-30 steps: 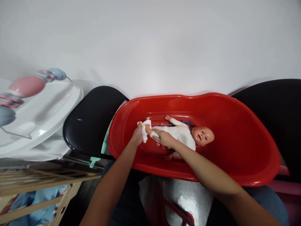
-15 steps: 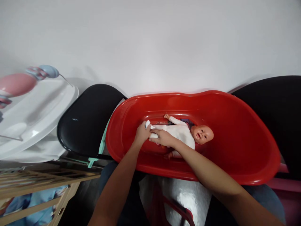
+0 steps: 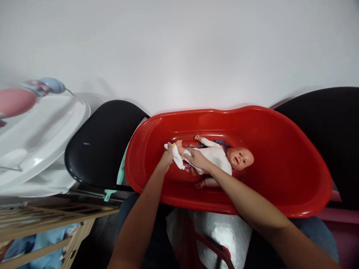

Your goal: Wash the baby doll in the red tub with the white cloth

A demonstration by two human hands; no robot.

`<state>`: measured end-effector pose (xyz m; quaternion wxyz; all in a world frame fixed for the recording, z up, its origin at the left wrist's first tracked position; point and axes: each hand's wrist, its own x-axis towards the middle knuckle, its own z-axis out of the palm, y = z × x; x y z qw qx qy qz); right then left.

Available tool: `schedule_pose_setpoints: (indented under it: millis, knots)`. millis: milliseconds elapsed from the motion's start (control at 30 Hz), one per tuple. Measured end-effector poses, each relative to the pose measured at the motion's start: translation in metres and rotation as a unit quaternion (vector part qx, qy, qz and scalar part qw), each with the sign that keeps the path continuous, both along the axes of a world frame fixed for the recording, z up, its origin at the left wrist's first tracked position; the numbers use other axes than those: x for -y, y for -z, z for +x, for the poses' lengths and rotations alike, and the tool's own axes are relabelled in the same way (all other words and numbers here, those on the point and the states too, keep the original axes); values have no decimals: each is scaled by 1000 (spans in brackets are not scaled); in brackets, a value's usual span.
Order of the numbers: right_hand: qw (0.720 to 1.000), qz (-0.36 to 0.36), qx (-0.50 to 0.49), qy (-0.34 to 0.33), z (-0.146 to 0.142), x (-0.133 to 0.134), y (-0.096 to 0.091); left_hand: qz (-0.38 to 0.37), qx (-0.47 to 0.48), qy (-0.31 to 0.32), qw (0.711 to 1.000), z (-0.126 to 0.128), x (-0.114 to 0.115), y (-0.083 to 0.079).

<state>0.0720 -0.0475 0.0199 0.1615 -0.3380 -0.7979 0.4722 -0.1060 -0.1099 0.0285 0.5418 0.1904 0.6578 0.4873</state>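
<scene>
Fingers of your left hand (image 3: 167, 157) gripped white cloth (image 3: 177, 159); those of your right hand (image 3: 199, 160) closed round lower leg (image 3: 186, 152) of doll (image 3: 218, 157), near bare foot (image 3: 179, 144). Doll lay on back in red tub (image 3: 283, 164), head (image 3: 240, 158) well apart from hands. Risks, as judged: loose pinch could have dropped cloth; weak hold could have let leg slip; hard tug could have dragged whole doll along smooth tub.

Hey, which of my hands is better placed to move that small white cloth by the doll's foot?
Probably your left hand: it grips the white cloth, while your right hand holds the doll by one leg.
</scene>
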Motion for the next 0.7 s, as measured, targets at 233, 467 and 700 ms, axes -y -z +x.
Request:
schedule_pose_setpoints:
  millis: [233,467,700]
  knots:
    - [999,-2,-35,-26,1,0,1,134,195,99,967,17,5,-11]
    - [995,-51,-57,-60,5,-4,0,169,206,39,963,13,6,-12]
    - [991,-118,15,-67,4,9,-10,163,134,-36,977,12,4,-12]
